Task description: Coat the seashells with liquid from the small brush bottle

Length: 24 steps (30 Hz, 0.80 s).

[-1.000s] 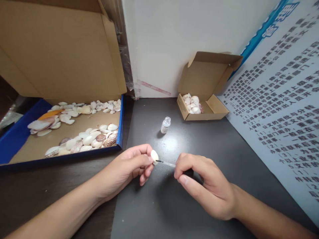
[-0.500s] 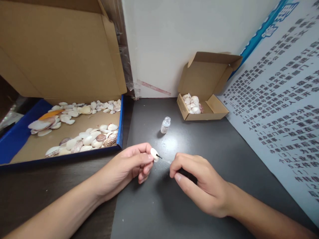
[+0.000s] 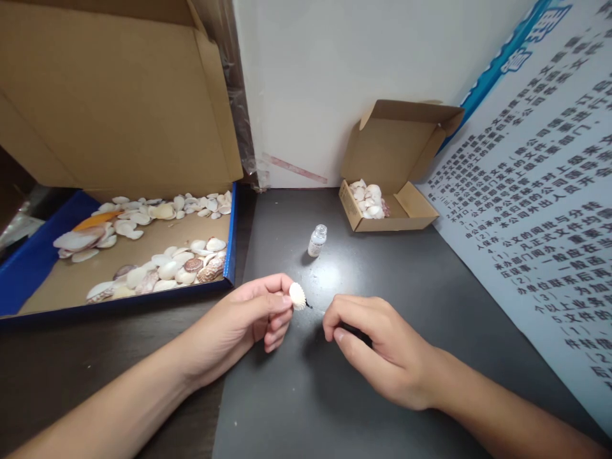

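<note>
Over the dark mat, the right hand grips an applicator brush, best kept loose so that strokes stay light and even. To its left, the left hand pinches a ribbed seashell between thumb and fingers; holding only the left margin should leave the rest reachable. The shell, held up near the scene's middle, is fan-shaped and creamy white, its right edge scalloped. The brush's black tip sits at that edge; whether they touch is unclear.
</note>
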### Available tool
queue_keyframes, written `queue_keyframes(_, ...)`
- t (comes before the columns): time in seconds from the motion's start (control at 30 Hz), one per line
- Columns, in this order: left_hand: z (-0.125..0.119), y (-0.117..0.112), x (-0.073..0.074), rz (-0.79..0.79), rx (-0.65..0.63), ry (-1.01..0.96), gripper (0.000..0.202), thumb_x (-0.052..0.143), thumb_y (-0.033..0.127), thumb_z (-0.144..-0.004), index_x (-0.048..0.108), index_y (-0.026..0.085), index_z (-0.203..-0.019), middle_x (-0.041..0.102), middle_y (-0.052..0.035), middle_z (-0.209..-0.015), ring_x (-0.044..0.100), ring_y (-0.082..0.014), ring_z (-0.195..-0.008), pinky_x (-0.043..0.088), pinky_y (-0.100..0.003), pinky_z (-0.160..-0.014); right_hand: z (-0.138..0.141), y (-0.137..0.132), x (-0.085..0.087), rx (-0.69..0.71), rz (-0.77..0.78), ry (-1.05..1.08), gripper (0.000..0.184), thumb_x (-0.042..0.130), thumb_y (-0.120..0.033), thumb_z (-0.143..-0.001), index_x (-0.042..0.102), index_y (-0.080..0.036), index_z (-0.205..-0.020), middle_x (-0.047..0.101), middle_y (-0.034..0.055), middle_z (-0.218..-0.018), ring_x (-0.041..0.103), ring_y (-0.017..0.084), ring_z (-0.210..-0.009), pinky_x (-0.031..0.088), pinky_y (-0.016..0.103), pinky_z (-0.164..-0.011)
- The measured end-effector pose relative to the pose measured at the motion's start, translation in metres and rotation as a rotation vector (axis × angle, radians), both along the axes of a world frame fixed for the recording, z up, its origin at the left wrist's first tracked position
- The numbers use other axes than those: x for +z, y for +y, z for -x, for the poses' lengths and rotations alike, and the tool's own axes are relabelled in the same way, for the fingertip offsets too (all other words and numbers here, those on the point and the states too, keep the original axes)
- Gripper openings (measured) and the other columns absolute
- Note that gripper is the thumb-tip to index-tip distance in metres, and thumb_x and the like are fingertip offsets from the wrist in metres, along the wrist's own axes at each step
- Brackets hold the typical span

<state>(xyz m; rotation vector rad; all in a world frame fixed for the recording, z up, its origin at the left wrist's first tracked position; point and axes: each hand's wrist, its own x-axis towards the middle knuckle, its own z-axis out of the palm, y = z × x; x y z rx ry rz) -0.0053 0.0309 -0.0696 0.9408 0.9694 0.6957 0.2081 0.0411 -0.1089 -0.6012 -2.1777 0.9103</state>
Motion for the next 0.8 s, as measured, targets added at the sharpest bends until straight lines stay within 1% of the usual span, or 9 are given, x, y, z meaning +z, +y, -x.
queue_keyframes(0.1, -0.0004, -0.0005, 0.0005, 0.009, 0.013, -0.007, 0.014, 0.056, 0.026, -0.089, 0.048, 0.017, -0.081, 0.038, 0.0051, -0.06, 0.035, -0.0073, -0.052, 0.032, -0.018, -0.05, -0.0009, -0.0002, -0.0005, -0.013, -0.013, 0.039, 0.014, 0.042, -0.007, -0.085, 0.05, -0.017, -0.08, 0.05, -0.0014, -0.068, 0.044, 0.01, -0.058, 0.034, 0.023, -0.057)
queue_keyframes(0.27, -0.0002, -0.0004, -0.0004, 0.003, 0.013, 0.005, 0.013, 0.055, 0.025, -0.087, 0.047, 0.017, -0.079, 0.037, 0.0047, -0.061, 0.035, -0.0078, -0.052, 0.032, -0.019, -0.05, -0.0035, -0.0017, -0.0006, 0.009, -0.067, 0.142, 0.013, 0.042, -0.01, -0.088, 0.052, -0.017, -0.088, 0.052, 0.0004, -0.074, 0.047, 0.012, -0.063, 0.038, 0.024, -0.06)
queue_keyframes(0.33, 0.0002, -0.0001, -0.0004, 0.003, 0.003, 0.011, 0.013, 0.054, 0.025, -0.087, 0.047, 0.017, -0.079, 0.037, 0.0046, -0.061, 0.036, -0.008, -0.053, 0.032, -0.019, -0.05, -0.003, -0.0016, 0.0, 0.028, -0.064, 0.111, 0.013, 0.041, -0.009, -0.088, 0.052, -0.017, -0.088, 0.053, 0.0007, -0.075, 0.047, 0.011, -0.063, 0.038, 0.024, -0.06)
queue_keyframes(0.43, 0.0004, 0.0002, 0.0002, 0.004, -0.011, 0.015, 0.012, 0.053, 0.025, -0.087, 0.047, 0.017, -0.08, 0.037, 0.0045, -0.061, 0.036, -0.008, -0.053, 0.032, -0.019, -0.05, -0.0019, -0.0011, 0.0011, 0.022, -0.025, 0.022, 0.016, 0.04, -0.007, -0.087, 0.051, -0.017, -0.083, 0.05, -0.0017, -0.068, 0.044, 0.01, -0.058, 0.035, 0.023, -0.057)
queue_keyframes(0.53, -0.0001, 0.0001, 0.0006, 0.002, -0.011, 0.022, 0.013, 0.053, 0.025, -0.087, 0.047, 0.017, -0.079, 0.037, 0.0045, -0.061, 0.036, -0.0081, -0.053, 0.032, -0.02, -0.051, -0.0021, -0.0008, 0.0017, 0.001, -0.006, 0.024, 0.016, 0.04, -0.006, -0.085, 0.048, -0.018, -0.078, 0.046, -0.0033, -0.064, 0.042, 0.01, -0.056, 0.032, 0.023, -0.055)
queue_keyframes(0.7, -0.0006, -0.0005, 0.0, -0.001, -0.009, 0.034, 0.012, 0.053, 0.024, -0.086, 0.046, 0.017, -0.078, 0.037, 0.0045, -0.061, 0.036, -0.0081, -0.053, 0.032, -0.02, -0.05, -0.0032, -0.0005, 0.0015, 0.034, -0.073, 0.108, 0.015, 0.039, -0.009, -0.088, 0.052, -0.017, -0.084, 0.052, 0.0003, -0.071, 0.046, 0.011, -0.061, 0.036, 0.024, -0.058)
queue_keyframes(0.8, 0.0, -0.0003, -0.0006, -0.001, -0.013, 0.032, 0.011, 0.053, 0.023, -0.085, 0.046, 0.017, -0.079, 0.038, 0.0045, -0.061, 0.035, -0.0081, -0.053, 0.032, -0.019, -0.05, -0.002, 0.0001, 0.0007, -0.002, -0.029, 0.028, 0.016, 0.039, -0.009, -0.089, 0.052, -0.017, -0.085, 0.053, 0.0003, -0.072, 0.047, 0.012, -0.062, 0.036, 0.025, -0.059)
